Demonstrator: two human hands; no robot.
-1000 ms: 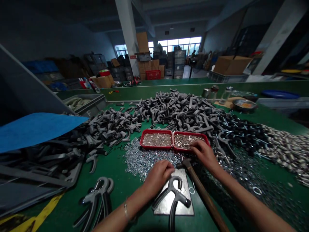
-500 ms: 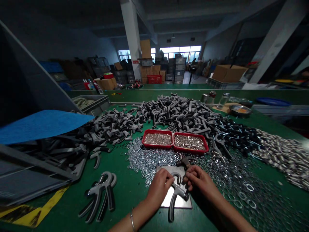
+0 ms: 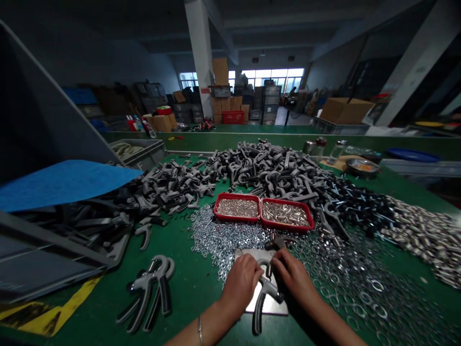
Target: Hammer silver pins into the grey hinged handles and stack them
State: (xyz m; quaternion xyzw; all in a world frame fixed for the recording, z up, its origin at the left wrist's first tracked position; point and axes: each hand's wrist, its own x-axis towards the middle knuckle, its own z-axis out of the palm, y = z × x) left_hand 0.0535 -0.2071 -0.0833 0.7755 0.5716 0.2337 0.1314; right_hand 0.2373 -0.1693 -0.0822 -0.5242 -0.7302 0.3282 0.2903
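The left hand (image 3: 242, 283) and right hand (image 3: 293, 275) are curling their fingers closed on the hooked top of a grey hand gripper (image 3: 264, 292). It is lying between the fingertips on a metal plate (image 3: 254, 253). A hammer head (image 3: 275, 242) is resting just beyond the right fingers, and washers (image 3: 216, 235) are spreading beyond the left ones.

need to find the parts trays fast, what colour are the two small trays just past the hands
Red: both trays, side by side, show best in the head view.

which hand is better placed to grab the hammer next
Right, probably: the right hand sits just below the hammer head; the left hand is farther, steadying the hand gripper.
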